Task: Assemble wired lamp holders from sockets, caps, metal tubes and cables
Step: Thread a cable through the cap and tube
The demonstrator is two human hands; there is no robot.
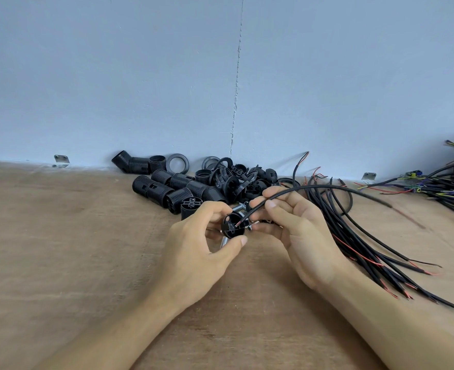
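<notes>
My left hand (202, 244) grips a black cap (232, 225) between thumb and fingers, its open side turned toward me; a metal tube (223, 242) sticks out below it. My right hand (300, 228) pinches a black cable (324, 188) near its end. The cable's stripped red and black tips reach into the cap. The cable arcs off to the right above the table. A few more metal tubes (238, 207) lie behind my hands, partly hidden.
A pile of black threaded sockets (167, 186), rings and caps (236, 177) lies against the blue wall. A bundle of black cables (375, 249) fans out on the right. More mixed wires (453, 182) lie at the far right. Bare wooden table (73, 236) spreads left.
</notes>
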